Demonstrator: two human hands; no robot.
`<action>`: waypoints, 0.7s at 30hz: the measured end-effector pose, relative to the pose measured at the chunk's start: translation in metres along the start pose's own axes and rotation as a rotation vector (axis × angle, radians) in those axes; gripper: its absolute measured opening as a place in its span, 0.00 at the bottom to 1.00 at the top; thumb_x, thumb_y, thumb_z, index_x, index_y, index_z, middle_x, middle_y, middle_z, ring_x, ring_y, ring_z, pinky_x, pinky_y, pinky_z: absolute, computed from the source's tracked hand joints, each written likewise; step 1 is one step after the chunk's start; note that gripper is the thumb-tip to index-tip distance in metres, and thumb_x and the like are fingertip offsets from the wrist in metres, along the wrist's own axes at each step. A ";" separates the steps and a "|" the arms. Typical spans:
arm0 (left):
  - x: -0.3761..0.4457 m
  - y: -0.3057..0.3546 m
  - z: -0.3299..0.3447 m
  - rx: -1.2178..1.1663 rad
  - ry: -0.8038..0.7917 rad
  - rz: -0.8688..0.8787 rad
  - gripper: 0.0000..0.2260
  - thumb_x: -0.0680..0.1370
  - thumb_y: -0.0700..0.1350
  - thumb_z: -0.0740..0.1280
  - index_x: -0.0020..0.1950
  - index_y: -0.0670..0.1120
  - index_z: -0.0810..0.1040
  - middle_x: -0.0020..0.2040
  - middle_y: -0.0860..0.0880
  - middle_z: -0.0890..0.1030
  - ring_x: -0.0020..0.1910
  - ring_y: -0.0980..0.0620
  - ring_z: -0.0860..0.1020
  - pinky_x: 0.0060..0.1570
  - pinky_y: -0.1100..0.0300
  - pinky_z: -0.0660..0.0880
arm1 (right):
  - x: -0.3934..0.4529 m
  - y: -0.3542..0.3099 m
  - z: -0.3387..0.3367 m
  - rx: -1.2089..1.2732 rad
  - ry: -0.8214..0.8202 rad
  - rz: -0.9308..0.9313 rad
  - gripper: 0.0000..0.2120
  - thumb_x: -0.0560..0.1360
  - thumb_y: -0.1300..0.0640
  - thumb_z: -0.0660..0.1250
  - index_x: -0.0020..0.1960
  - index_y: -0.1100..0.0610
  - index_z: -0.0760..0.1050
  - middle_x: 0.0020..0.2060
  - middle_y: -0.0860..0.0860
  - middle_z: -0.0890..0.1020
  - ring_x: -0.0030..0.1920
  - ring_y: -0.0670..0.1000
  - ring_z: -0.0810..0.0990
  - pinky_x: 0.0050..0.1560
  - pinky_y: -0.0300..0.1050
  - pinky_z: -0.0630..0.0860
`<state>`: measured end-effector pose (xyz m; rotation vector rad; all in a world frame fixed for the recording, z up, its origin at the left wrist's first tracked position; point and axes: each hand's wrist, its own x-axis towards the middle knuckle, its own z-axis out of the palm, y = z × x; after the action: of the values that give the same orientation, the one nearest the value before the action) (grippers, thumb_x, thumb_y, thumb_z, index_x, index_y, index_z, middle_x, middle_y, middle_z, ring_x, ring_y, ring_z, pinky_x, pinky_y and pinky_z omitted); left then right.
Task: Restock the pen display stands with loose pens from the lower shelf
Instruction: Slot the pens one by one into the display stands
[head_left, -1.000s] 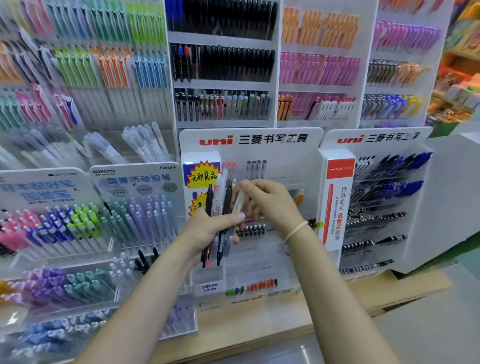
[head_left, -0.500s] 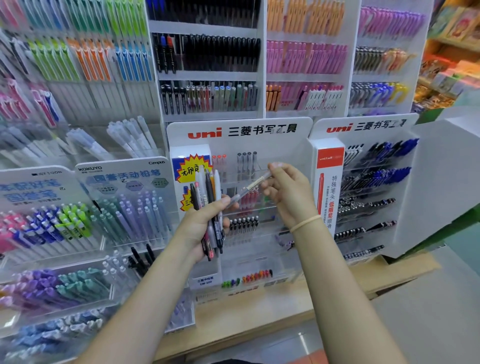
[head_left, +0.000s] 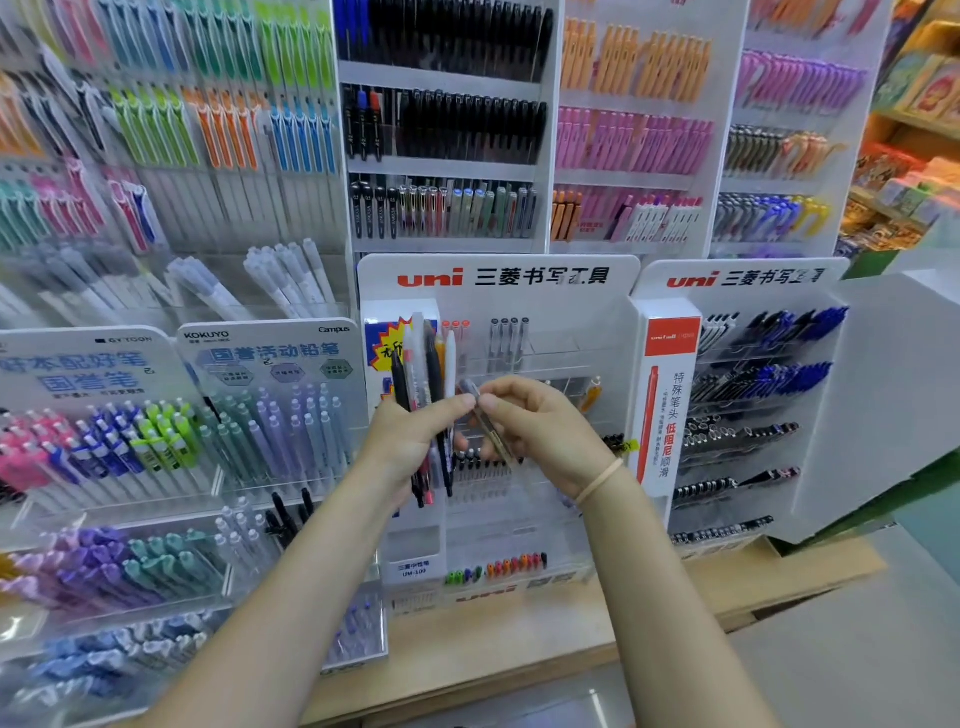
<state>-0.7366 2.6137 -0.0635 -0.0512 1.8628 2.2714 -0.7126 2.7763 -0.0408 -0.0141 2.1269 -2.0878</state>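
My left hand (head_left: 410, 441) grips an upright bundle of several loose pens (head_left: 423, 379), black, clear, red and white. My right hand (head_left: 540, 431) pinches one clear pen (head_left: 485, 423) by its upper part, tilted with its tip pointing down and right. Both hands are in front of the middle uni display stand (head_left: 498, 278), whose clear tiers hold short rows of pens, with wide gaps in the upper tiers. The clear pen's upper end lies close to my left thumb.
A second uni stand (head_left: 748, 280) with blue and black pens stands to the right. Kokuyo stands (head_left: 270, 343) with pastel pens fill the left. Tall pen racks (head_left: 447, 124) rise behind. All the stands sit on a wooden shelf (head_left: 519, 634).
My right hand has drawn one clear pen out of the bundle, swung it out to the right, then turned it tip-down close beside my left thumb. The bundle stays in my left hand.
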 end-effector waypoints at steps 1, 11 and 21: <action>0.000 -0.002 0.000 0.002 -0.012 0.007 0.03 0.76 0.39 0.73 0.48 0.45 0.84 0.36 0.48 0.84 0.29 0.50 0.78 0.34 0.58 0.76 | 0.001 0.000 0.001 -0.007 0.007 -0.005 0.06 0.81 0.61 0.65 0.54 0.62 0.78 0.41 0.54 0.84 0.33 0.52 0.80 0.36 0.41 0.78; 0.003 -0.012 -0.004 -0.031 0.052 -0.041 0.04 0.75 0.42 0.75 0.48 0.44 0.84 0.39 0.46 0.85 0.30 0.49 0.79 0.35 0.58 0.78 | 0.005 0.018 -0.002 -0.037 0.072 -0.044 0.04 0.74 0.63 0.74 0.45 0.58 0.79 0.37 0.51 0.83 0.39 0.48 0.81 0.44 0.46 0.80; 0.003 -0.006 0.007 0.082 0.017 -0.018 0.02 0.75 0.41 0.75 0.45 0.44 0.84 0.38 0.48 0.85 0.29 0.49 0.80 0.40 0.54 0.79 | 0.004 0.020 -0.012 0.096 0.092 -0.042 0.11 0.74 0.64 0.72 0.56 0.59 0.77 0.36 0.51 0.83 0.33 0.48 0.78 0.34 0.40 0.75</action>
<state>-0.7383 2.6218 -0.0684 -0.0748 1.9542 2.1868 -0.7158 2.7882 -0.0611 0.0503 2.0910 -2.2542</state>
